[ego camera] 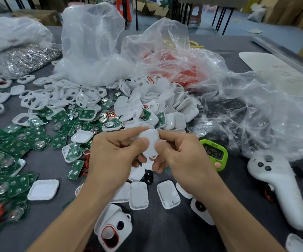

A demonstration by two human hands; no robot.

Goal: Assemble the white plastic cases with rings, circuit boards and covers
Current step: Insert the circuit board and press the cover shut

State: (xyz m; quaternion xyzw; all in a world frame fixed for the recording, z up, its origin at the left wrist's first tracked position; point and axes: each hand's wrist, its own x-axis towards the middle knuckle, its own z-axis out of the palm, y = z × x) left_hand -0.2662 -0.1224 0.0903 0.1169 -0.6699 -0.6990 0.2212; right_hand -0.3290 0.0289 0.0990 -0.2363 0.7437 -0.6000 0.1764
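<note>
Fingers of my left hand and right hand curl round one white case, pinching it above the grey surface. Beyond lie clear plastic bags, green circuit boards at left, white covers, and a green timer beside my right hand.

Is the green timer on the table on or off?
On: the green timer shows dark digits on its display, just beyond the right hand. Whether it is counting cannot be told.
</note>
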